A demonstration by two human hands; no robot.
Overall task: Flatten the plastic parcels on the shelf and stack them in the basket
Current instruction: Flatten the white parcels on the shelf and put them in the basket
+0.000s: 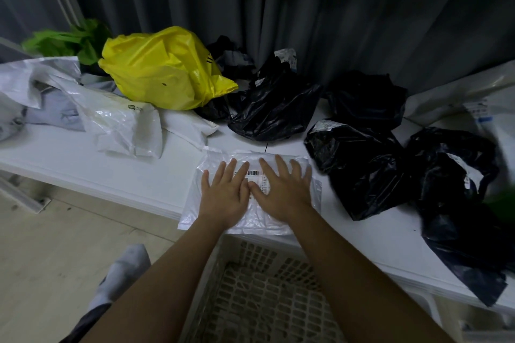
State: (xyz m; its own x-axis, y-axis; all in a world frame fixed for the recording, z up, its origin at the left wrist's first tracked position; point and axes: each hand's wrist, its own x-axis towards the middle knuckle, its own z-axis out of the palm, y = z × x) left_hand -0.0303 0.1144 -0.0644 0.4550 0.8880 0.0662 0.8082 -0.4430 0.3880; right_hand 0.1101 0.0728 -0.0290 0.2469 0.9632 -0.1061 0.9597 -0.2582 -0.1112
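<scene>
Step in hand: we judge we are flattening the white parcel [250,192], which lies on the shelf [83,164] at its near edge, just above the basket [259,281].
Left hand [224,193]: fingers [227,172] straight and spread, released, pressing flat on the parcel's left half.
Right hand [284,189]: fingers [281,168] likewise straight, palm down beside the barcode label [255,172], thumbs nearly touching.
Doing it well: we should sweep outward from between the thumbs toward the film beyond the fingertips, pushing air out at the edges.
Risk: the near edge overhangs under our wrists; heavy pressure there could tip it.
Waiting: black parcels [362,164] right of the fingers, yellow parcel [164,69] beyond them, left.
</scene>
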